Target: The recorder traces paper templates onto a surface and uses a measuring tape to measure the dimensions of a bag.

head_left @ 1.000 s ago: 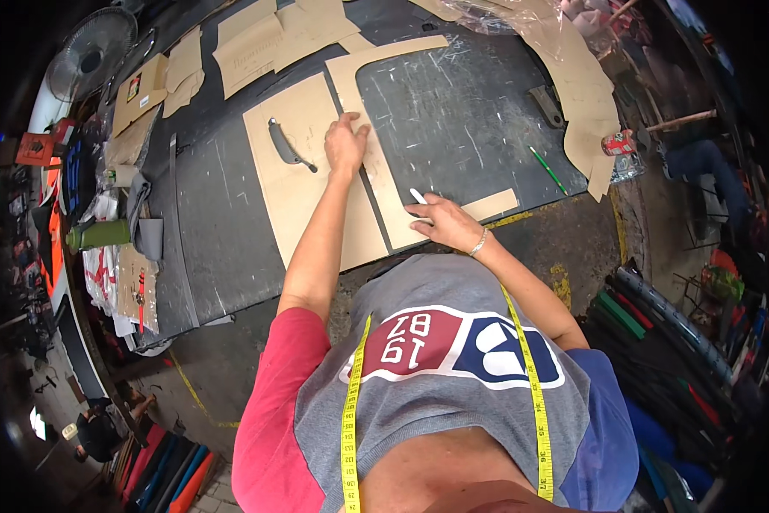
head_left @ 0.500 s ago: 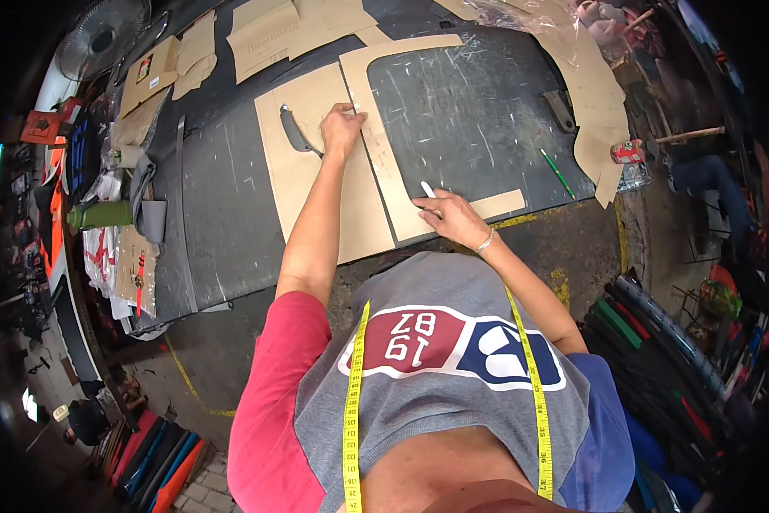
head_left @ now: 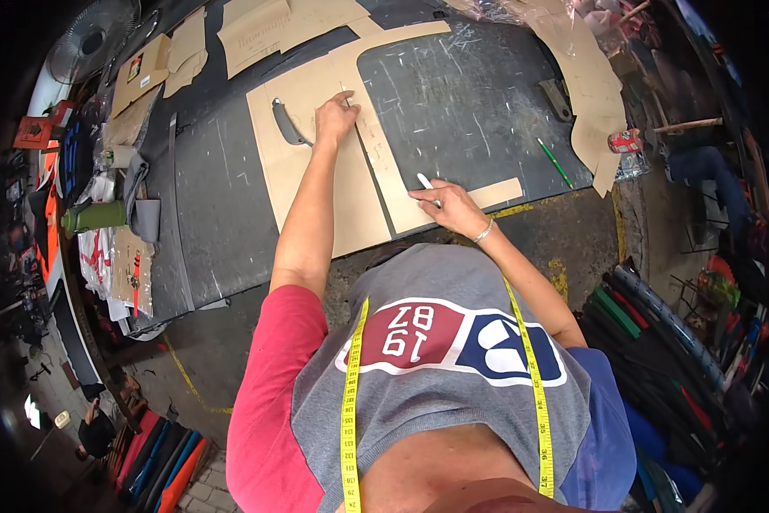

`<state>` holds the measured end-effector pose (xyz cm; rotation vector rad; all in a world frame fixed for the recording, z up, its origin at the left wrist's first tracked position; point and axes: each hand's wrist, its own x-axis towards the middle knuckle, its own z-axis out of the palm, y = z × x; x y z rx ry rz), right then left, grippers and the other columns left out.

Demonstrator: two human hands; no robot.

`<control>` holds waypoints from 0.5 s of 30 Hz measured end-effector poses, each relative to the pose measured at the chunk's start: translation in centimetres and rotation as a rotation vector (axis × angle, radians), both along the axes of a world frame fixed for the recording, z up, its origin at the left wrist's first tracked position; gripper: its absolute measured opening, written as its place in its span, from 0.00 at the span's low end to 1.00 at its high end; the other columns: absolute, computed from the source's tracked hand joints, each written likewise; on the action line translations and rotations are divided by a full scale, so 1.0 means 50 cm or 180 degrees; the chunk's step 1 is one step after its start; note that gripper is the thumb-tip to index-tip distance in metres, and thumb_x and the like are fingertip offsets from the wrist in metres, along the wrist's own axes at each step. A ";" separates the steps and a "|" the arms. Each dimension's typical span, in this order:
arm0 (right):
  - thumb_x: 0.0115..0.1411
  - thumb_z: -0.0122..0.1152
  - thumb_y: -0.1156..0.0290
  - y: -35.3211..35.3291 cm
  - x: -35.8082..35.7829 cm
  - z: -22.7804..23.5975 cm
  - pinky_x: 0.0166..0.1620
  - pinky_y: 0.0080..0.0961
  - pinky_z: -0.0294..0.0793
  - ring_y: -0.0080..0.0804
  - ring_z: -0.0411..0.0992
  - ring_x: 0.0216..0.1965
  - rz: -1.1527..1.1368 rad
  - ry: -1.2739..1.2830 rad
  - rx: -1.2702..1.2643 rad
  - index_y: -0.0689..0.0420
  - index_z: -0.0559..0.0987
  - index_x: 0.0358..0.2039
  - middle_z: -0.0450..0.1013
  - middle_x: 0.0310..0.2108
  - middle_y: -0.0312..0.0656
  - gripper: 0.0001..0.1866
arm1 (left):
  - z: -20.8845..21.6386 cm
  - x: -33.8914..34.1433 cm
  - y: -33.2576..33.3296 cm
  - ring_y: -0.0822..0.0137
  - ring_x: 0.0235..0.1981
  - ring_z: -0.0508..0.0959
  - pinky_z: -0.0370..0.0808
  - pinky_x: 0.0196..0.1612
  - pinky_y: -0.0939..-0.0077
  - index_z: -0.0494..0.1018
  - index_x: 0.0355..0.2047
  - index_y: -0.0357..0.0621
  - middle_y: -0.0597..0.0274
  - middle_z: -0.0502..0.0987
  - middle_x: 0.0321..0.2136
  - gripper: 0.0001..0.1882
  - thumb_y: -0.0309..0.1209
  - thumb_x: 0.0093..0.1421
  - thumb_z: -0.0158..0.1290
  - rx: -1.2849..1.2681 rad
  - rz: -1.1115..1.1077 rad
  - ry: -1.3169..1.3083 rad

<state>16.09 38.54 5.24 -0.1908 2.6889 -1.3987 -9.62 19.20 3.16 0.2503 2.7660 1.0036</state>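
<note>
My left hand (head_left: 337,118) is closed, fingertips together at the edge of a tan cardboard pattern (head_left: 383,158) with a long upright and two arms. Whatever lies under those fingertips is partly hidden. Left of the pattern is a large tan cardboard sheet (head_left: 350,201), with a narrow dark gap between the two below my hand. A curved, dark-handled tool (head_left: 288,124), like a knife, rests on the sheet beside my left forearm. In my right hand (head_left: 454,209) is a white pen (head_left: 424,180), held over the pattern's near corner.
The pieces lie on a scuffed black work surface (head_left: 470,103). A green pencil (head_left: 554,162) is at the right, near a long cardboard piece (head_left: 596,111) and a red can (head_left: 625,141). More cardboard (head_left: 260,38) lies at the far side. A green bottle (head_left: 98,216) stands left.
The pattern has shifted slightly left and away, and the gap above my left hand has closed. My left hand moved with it; my right hand still holds the pen near the corner.
</note>
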 end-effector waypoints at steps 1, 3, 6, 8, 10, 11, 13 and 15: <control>0.61 0.62 0.73 0.001 0.002 -0.003 0.40 0.37 0.71 0.47 0.72 0.31 -0.0009 -0.0008 0.0001 0.53 0.83 0.49 0.69 0.29 0.50 0.15 | 0.002 0.000 0.002 0.54 0.42 0.83 0.77 0.51 0.64 0.78 0.54 0.53 0.54 0.84 0.34 0.25 0.40 0.55 0.60 -0.0006 -0.0013 -0.0064; 0.61 0.62 0.72 -0.002 0.000 -0.002 0.40 0.36 0.71 0.46 0.72 0.31 0.0090 -0.0033 0.0188 0.52 0.83 0.50 0.69 0.29 0.49 0.16 | -0.006 -0.005 -0.005 0.55 0.42 0.83 0.77 0.51 0.64 0.78 0.54 0.53 0.54 0.84 0.35 0.25 0.40 0.55 0.60 -0.0014 0.0001 -0.0123; 0.61 0.63 0.71 -0.003 0.000 -0.002 0.42 0.36 0.71 0.44 0.72 0.33 0.0144 -0.0098 0.0272 0.50 0.83 0.51 0.69 0.28 0.48 0.17 | -0.012 -0.005 -0.005 0.55 0.43 0.83 0.76 0.52 0.65 0.76 0.56 0.53 0.54 0.84 0.36 0.27 0.40 0.55 0.61 -0.0033 -0.0051 -0.0115; 0.61 0.63 0.70 -0.003 0.000 -0.003 0.44 0.37 0.72 0.45 0.72 0.34 0.0160 -0.0096 0.0341 0.50 0.83 0.51 0.69 0.29 0.48 0.17 | -0.016 -0.004 -0.001 0.55 0.44 0.83 0.76 0.53 0.65 0.74 0.59 0.51 0.53 0.84 0.37 0.30 0.40 0.55 0.63 -0.0023 0.0067 -0.0004; 0.61 0.63 0.69 -0.003 -0.001 -0.006 0.46 0.38 0.72 0.45 0.72 0.35 0.0177 -0.0094 0.0411 0.50 0.83 0.51 0.70 0.29 0.47 0.17 | -0.017 -0.008 -0.001 0.55 0.44 0.83 0.76 0.53 0.64 0.73 0.60 0.49 0.52 0.84 0.37 0.31 0.40 0.55 0.63 0.0006 0.0065 -0.0020; 0.61 0.63 0.69 -0.004 -0.004 -0.007 0.47 0.39 0.72 0.45 0.72 0.36 0.0190 -0.0031 0.0395 0.49 0.83 0.51 0.70 0.29 0.47 0.17 | -0.018 -0.012 -0.001 0.54 0.44 0.83 0.76 0.54 0.64 0.72 0.60 0.48 0.52 0.84 0.37 0.32 0.40 0.54 0.64 0.0038 0.0058 -0.0021; 0.61 0.63 0.69 -0.004 -0.005 -0.008 0.48 0.39 0.72 0.46 0.72 0.37 0.0208 0.0027 0.0384 0.49 0.83 0.51 0.70 0.29 0.46 0.17 | -0.021 -0.017 -0.004 0.54 0.44 0.83 0.76 0.54 0.64 0.72 0.60 0.47 0.52 0.84 0.38 0.32 0.40 0.54 0.64 0.0069 0.0029 -0.0052; 0.60 0.63 0.69 -0.006 -0.007 -0.002 0.49 0.39 0.72 0.46 0.73 0.38 0.0234 -0.0106 0.0504 0.49 0.83 0.51 0.72 0.30 0.47 0.17 | -0.022 -0.016 -0.006 0.54 0.44 0.83 0.76 0.54 0.64 0.73 0.59 0.45 0.51 0.84 0.38 0.32 0.39 0.54 0.64 0.0103 0.0010 -0.0084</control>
